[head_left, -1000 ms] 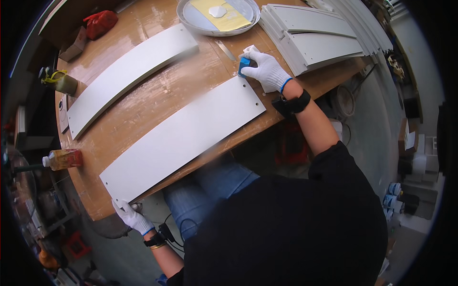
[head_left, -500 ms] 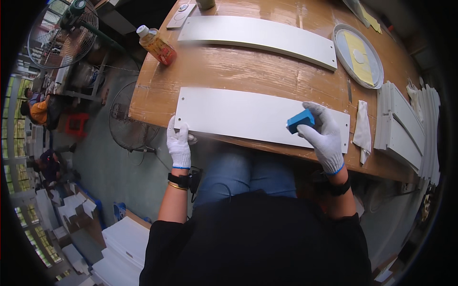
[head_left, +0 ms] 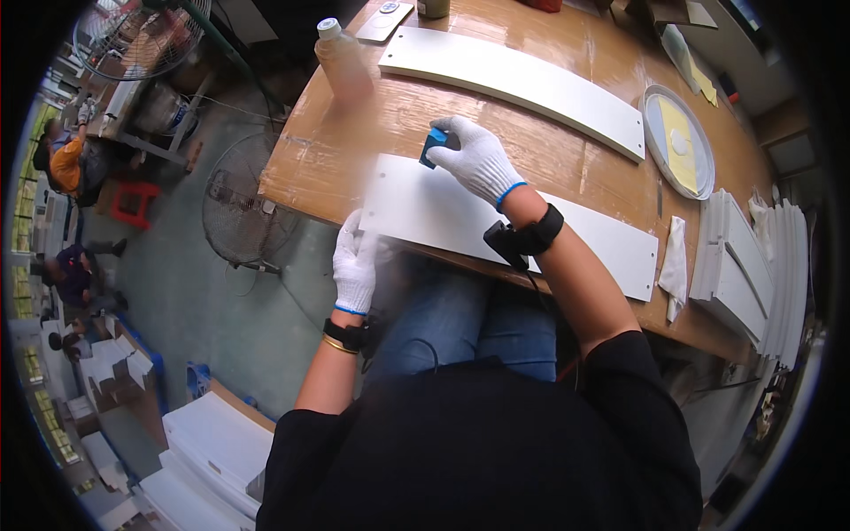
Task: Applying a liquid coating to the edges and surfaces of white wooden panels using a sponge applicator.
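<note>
A long white board [head_left: 593, 235] with small holes at its ends lies along the near edge of the table. My left hand [head_left: 354, 268], in a white knit glove with a blue cuff, grips its left end at the near corner; some fingers are hidden there. Above the board's far edge, toward its left end, my right hand [head_left: 479, 163] pinches a small blue block [head_left: 432, 148] between thumb and fingers. That hand wears a matching glove. Farther back, a second white board [head_left: 518, 86] rests on the brown table [head_left: 305, 168], untouched.
A bottle [head_left: 342, 64], partly blurred, stands at the table's left. To the right are a round tray [head_left: 706, 177] holding a yellow sheet, a white cloth [head_left: 675, 265] and stacked white boards [head_left: 730, 265]. A floor fan [head_left: 241, 199] stands left of the table.
My right hand has swung left with the blue block, from the board's right end toward its left end. My left hand stays at the left end. The view has shifted slightly.
</note>
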Demonstrator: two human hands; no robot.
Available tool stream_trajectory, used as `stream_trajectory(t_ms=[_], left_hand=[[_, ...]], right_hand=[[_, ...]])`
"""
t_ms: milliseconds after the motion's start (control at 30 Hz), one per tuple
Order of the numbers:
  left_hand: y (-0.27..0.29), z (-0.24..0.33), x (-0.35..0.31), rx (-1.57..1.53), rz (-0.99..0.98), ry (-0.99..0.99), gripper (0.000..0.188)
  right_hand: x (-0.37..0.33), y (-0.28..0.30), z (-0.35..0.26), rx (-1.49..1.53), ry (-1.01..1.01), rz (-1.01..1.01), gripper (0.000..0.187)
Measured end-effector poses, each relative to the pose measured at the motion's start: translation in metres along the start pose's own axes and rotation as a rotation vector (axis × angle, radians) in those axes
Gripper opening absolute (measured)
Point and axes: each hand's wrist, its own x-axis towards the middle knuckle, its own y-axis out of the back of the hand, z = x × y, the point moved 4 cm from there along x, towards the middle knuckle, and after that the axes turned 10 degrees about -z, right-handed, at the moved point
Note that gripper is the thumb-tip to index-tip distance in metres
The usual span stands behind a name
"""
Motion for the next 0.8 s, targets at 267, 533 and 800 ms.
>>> stream_trajectory(t_ms=[267,533,800], left_hand=[[0.011,-0.004,-0.004,0.016,0.026,0.02,0.041],[0.011,-0.006,0.004,0.009,0.019,0.03,0.038],[0.015,-0.008,0.006,0.013,-0.01,-0.012,0.039]], right_hand=[[0.039,-0.032,0.0,-0.124,-0.003,-0.018,0.044],[0.049,-0.041,0.0,-0.205,0.005,-0.031,0.045],[0.047,-0.036,-0.003,-0.237,0.047,0.019,0.038]])
